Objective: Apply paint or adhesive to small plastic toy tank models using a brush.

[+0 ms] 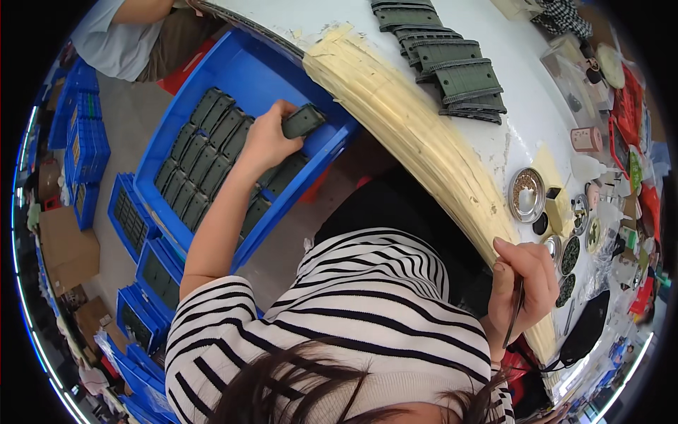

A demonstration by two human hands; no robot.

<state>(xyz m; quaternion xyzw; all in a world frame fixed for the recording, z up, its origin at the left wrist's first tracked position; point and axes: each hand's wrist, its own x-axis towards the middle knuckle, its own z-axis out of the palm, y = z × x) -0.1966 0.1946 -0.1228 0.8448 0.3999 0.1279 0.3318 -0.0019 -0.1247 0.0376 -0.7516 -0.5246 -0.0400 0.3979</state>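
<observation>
My left hand is closed on a dark green rectangular plastic casing, held tilted above the right side of a blue bin. Rows of similar green casings are packed inside that bin. Over the table's near edge at the right, my right hand has its fingers curled round a thin dark rod-like tool; its tip's kind cannot be made out. An overlapping row of green casings lies on the white table beyond the taped edge.
Yellowish tape covers the table edge. A round metal tin of small brass-coloured pieces stands near my right hand, beside dishes of dark bits. Blue trays stand on the floor at left. Another person's arm shows at the top left.
</observation>
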